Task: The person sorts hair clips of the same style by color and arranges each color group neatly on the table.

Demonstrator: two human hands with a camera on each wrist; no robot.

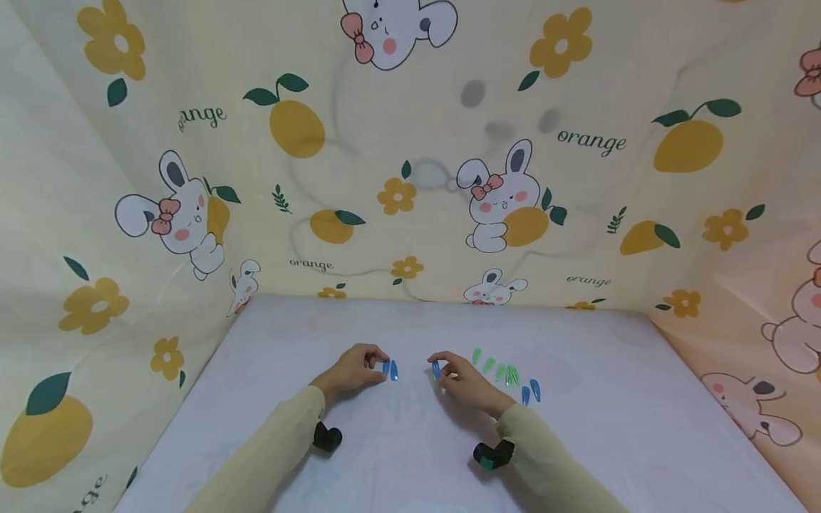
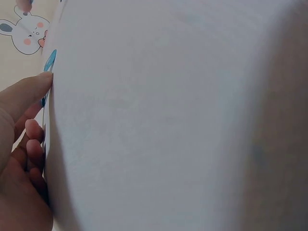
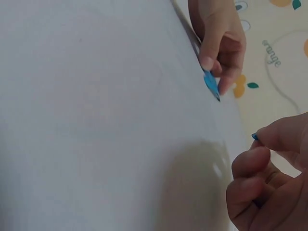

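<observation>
My left hand pinches a blue teardrop-shaped hair clip between thumb and index finger, low over the table. Close beside it lies a second blue hair clip. In the left wrist view, a blue clip shows past the thumb tip. To the right, my right hand holds another blue hair clip between thumb and index finger, above the tabletop. Only a small end of that clip appears in the right wrist view.
Several green hair clips lie in a row just beyond the right hand. Two more blue clips rest right of that hand. The white-covered table is enclosed by a patterned cloth at back and sides.
</observation>
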